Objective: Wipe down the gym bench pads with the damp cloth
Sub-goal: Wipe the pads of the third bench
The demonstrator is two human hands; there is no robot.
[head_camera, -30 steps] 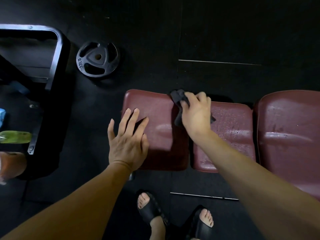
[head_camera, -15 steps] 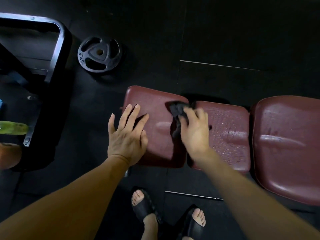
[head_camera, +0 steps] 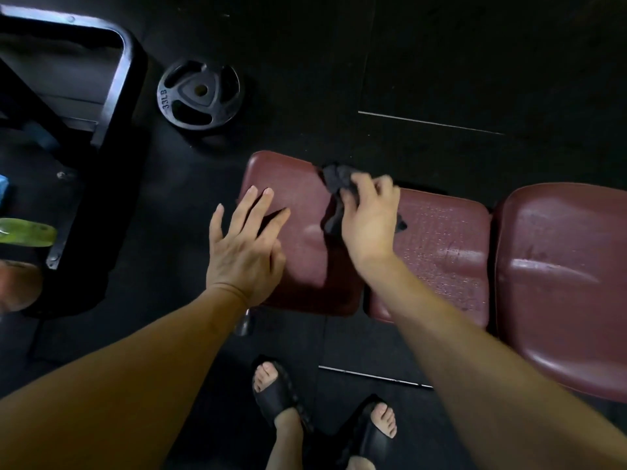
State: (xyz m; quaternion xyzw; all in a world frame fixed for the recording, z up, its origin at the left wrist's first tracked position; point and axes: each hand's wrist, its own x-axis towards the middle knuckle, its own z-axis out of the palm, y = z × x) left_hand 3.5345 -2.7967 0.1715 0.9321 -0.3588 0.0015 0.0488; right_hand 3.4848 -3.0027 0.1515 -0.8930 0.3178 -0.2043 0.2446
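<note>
R hand (head_camera: 369, 218) gripping dark cloth (head_camera: 339, 179) on maroon pad (head_camera: 302, 198) — L hand (head_camera: 244, 245) flat.

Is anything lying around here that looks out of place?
A weight plate lies flat on the floor beyond the left pad, loose rather than racked. The middle pad looks speckled, maybe with droplets.

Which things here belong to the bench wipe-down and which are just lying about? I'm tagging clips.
In the job: dark cloth in right hand; left hand flat on left pad; middle pad; right pad.

Lying about: weight plate; black frame; green object.
</note>
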